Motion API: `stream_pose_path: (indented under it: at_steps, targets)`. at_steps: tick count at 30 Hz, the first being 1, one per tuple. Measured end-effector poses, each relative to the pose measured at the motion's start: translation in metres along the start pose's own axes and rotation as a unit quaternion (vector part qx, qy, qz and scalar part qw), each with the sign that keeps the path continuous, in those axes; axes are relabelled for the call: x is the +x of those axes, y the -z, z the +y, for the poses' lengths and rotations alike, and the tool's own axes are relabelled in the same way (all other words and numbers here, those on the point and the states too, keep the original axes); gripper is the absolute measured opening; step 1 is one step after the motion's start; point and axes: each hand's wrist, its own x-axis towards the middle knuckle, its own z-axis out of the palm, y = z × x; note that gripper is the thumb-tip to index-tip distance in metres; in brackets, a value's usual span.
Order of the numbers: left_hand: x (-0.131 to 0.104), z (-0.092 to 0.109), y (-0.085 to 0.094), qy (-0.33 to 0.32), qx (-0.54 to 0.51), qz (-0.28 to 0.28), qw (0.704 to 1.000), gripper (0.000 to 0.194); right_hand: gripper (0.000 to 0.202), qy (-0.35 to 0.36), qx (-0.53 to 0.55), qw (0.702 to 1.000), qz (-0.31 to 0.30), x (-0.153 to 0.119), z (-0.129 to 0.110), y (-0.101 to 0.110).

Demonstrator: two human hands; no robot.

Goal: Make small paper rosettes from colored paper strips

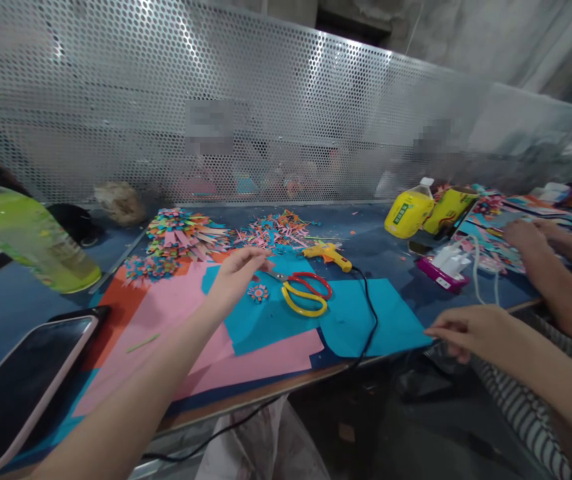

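My left hand (239,277) is over the blue paper, fingers loosely bent and fingertips close to the blade tips of the scissors (305,301); I cannot tell if they touch. One scissor handle is red, the other yellow. Just below the fingertips lies a small round paper flower (258,293). At the right, my right hand (471,330) pinches the corner of a blue sheet of paper (396,310) by the table's front edge. A yellow glue gun (329,253) rests behind the scissors. Pink paper (166,317) spreads under my left forearm.
Piles of coloured paper flowers (181,233) and strips (276,230) line the back. A phone (31,387) and green bottle (31,233) stand left. The black cord (372,313) crosses the paper. Right are a yellow bottle (409,212), purple power strip (441,273) and another person's hands (526,240).
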Motion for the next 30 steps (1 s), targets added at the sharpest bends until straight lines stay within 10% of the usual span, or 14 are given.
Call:
stream_pose_path:
  at_steps: [6,11,17,20,30]
  targets:
    - [-0.008,-0.008,-0.009,-0.096,0.196,-0.11,0.97,0.021,0.03,0.095,-0.052,0.993,0.052,-0.002,0.003,-0.004]
    - [-0.024,-0.013,-0.034,-0.221,0.369,-0.238,0.871,0.025,0.038,0.019,-0.052,0.998,-0.018,0.007,-0.038,0.003]
    - [-0.033,-0.02,-0.073,-0.291,0.505,-0.36,0.729,0.059,0.037,0.108,-0.05,0.993,0.005,0.015,-0.042,-0.018]
    - [-0.033,-0.028,-0.087,-0.29,0.528,-0.374,0.705,0.06,0.034,0.086,-0.024,0.994,-0.066,0.008,-0.048,-0.01]
    - [-0.029,-0.044,-0.098,-0.324,0.543,-0.378,0.676,0.043,0.022,0.14,-0.041,0.989,-0.001,0.041,-0.09,-0.028]
